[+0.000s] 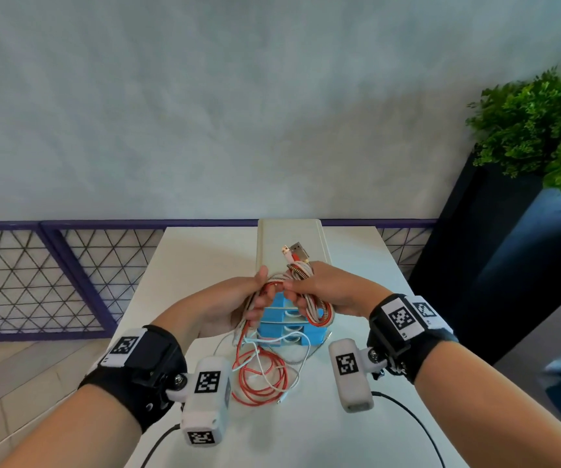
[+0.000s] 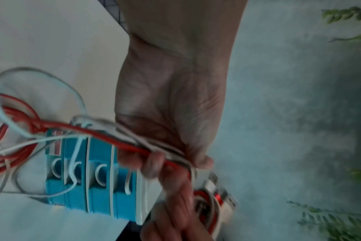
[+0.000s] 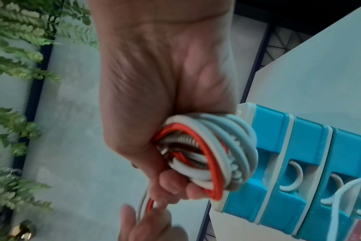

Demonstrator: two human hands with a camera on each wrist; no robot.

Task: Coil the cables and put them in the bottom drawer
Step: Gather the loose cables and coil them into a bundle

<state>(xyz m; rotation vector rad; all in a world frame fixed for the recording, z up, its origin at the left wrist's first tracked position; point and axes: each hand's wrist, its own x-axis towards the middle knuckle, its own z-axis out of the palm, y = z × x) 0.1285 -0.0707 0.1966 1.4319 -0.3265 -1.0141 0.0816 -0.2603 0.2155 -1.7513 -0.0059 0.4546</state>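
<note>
Pale grey wall (image 1: 205,106) fills the background, with a purple mesh railing (image 1: 53,278) below it and a leafy plant (image 1: 539,130) in a dark planter at the right. Against the railing stands a white table (image 1: 356,434), and on it a small blue drawer unit (image 1: 289,327) with a cream top; from the wrist views four blue drawer fronts can be counted, each with a curved white handle. A red-and-white label on the bottom front is too blurred to read. No brand or writing can be made out anywhere; the black-and-white square markers on the wrist bands carry patterns, not words.

The right hand (image 1: 329,292) has its grip clamped around a coiled bundle of cables (image 1: 309,295), fingers curled fully round the loops; white, red and braided strands show in the bundle, so at least three cables, though an exact count cannot be told. Two plug ends (image 1: 292,251) stick up above this fist. The left hand (image 1: 235,305) meets it just beside, thumb and fingers pinching the loose strands that lead out of the coil, its grip closed on them.

From there the uncoiled lengths (image 1: 262,376) hang down across the drawer fronts and lie in loose red and white loops on the table in front of the unit, between the two wrists. The bundle is held in the air above the drawer unit.
</note>
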